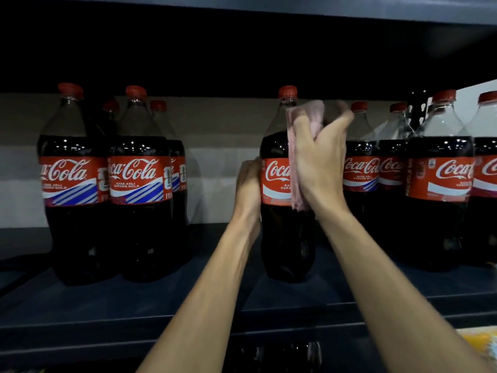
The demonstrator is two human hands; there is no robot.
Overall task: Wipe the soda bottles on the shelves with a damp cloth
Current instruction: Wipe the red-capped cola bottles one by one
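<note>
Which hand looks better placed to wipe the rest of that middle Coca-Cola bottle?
The right. The right hand grips the pink cloth, pressed against the middle Coca-Cola bottle at its shoulder and label. The left hand has no cloth; it holds the bottle's left side at the label, seemingly steadying it.

Upright cola bottle (279, 184) on dark shelf (134, 305), pink cloth (298, 157) against it

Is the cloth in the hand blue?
No, the cloth that the right hand grips against the middle bottle is pink, while the left hand holds that bottle's side.
</note>
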